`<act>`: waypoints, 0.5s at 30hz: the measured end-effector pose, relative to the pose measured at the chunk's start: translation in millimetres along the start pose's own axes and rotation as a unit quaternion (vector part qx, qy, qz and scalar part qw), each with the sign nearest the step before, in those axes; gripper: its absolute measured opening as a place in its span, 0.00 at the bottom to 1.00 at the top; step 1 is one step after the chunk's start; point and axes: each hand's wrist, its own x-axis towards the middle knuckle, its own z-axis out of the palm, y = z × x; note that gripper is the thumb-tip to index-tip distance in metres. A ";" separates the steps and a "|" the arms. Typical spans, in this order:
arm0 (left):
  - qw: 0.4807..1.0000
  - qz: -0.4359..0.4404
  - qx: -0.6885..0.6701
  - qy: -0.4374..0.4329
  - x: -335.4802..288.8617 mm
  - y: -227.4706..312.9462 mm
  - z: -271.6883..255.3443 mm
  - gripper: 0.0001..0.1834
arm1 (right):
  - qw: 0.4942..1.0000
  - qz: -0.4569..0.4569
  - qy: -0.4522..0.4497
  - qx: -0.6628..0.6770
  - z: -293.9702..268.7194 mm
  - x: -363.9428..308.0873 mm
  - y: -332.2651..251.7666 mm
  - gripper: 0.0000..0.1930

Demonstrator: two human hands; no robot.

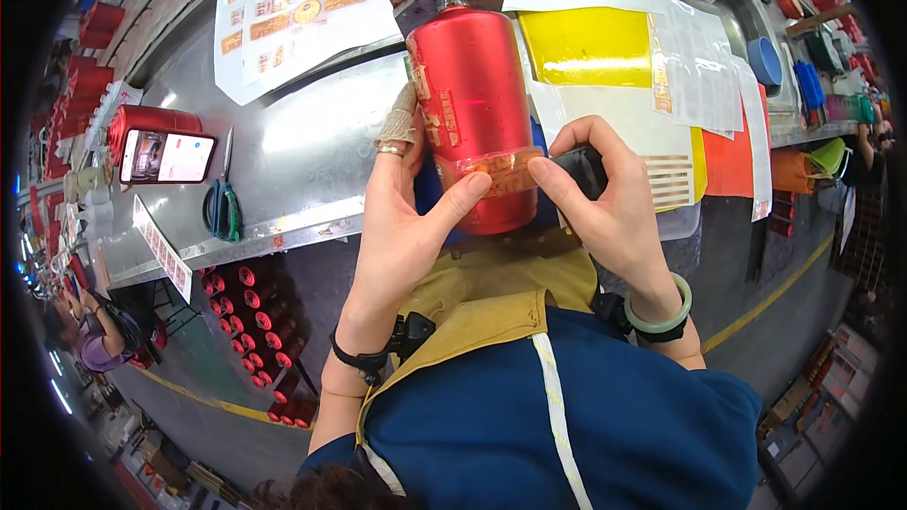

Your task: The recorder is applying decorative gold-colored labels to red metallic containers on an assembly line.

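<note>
Worktop (316, 118) of bare metal sweeps across the upper half of the scene, where a person in a blue top (491, 416) and mustard apron (472, 340) labels glassware-shaped stock by hand. White printed sheets (307, 24) lie at 11 o'clock, a glossy yellow sheet (590, 47) at 1 o'clock, and a red-orange sheet (732, 165) between 2 and 3.

A metallic red bottle (477, 66) stands out at 12 o'clock, its neck pointing away from the wearer. The left hand (408, 203) curves around the bottle's 9 o'clock side, gripping it, with the thumb laid across the front. The right hand (609, 194) is half curled at the bottle's 4 o'clock edge, thumb tip on a label's end and forefinger bent close above; whether they pinch it cannot be told.

A lit phone (167, 157) leans against a red container (156, 120) between 9 and 10 o'clock, with dark-handled scissors (223, 208) nearby at 9. The gold label (505, 173) crosses the bottle's lower part. A pale green bangle (673, 310) circles the right wrist; a ring (389, 149) sits on a left finger.
</note>
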 end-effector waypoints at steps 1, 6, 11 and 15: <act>1.000 0.000 0.000 -0.001 0.0 0.4 0.5 0.47 | 1.000 0.000 0.001 0.000 0.2 -0.1 1.3 0.12; 1.000 -0.015 0.005 -0.004 0.1 2.5 1.7 0.48 | 1.000 -0.021 0.003 -0.010 0.2 -0.7 4.1 0.12; 1.000 -0.008 0.003 -0.006 0.9 1.9 1.8 0.50 | 0.999 -0.038 0.010 -0.021 0.8 -0.5 6.4 0.12; 1.000 -0.013 0.015 0.003 -1.0 2.0 3.1 0.51 | 0.998 -0.051 0.010 -0.028 2.3 0.7 9.9 0.12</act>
